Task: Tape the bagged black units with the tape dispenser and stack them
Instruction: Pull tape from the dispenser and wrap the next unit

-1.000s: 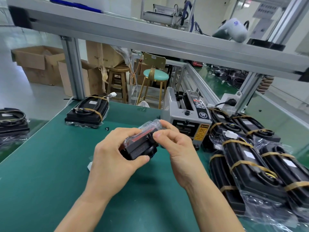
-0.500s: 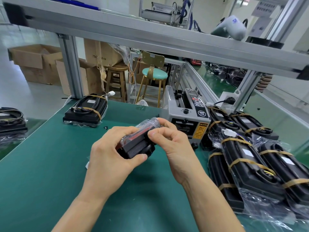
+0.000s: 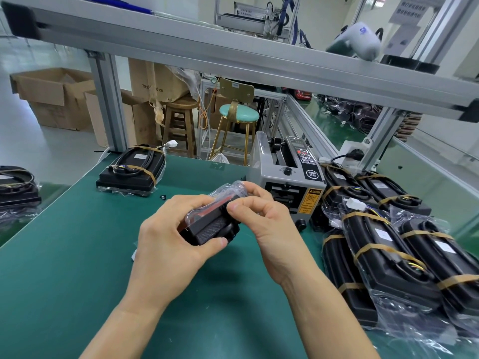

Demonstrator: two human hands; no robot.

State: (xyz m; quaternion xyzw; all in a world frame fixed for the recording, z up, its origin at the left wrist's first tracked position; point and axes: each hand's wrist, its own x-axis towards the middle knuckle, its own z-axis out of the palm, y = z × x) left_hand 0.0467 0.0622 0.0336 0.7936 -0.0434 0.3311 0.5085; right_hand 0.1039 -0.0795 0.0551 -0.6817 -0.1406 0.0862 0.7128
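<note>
A small black unit (image 3: 211, 226) in a clear bag, with a red strip along its top, is held above the green mat. My left hand (image 3: 168, 244) grips it from the left, thumb under its near end. My right hand (image 3: 261, 218) pinches the bag's folded plastic at the unit's right end. The grey tape dispenser (image 3: 287, 182) stands just behind my hands. A heap of taped bagged black units (image 3: 383, 244) lies to the right. One taped unit (image 3: 132, 169) sits at the mat's far left.
More bagged units (image 3: 15, 187) lie on a side table at the far left. A small black bit (image 3: 163, 197) lies on the mat (image 3: 64, 255) beyond my left hand. An aluminium frame post (image 3: 108, 99) rises at the mat's back left corner. A power socket (image 3: 355, 154) sits behind the dispenser.
Both hands keep hold of the bagged unit in much the same place. My right fingers have shifted slightly on the plastic at its end.
</note>
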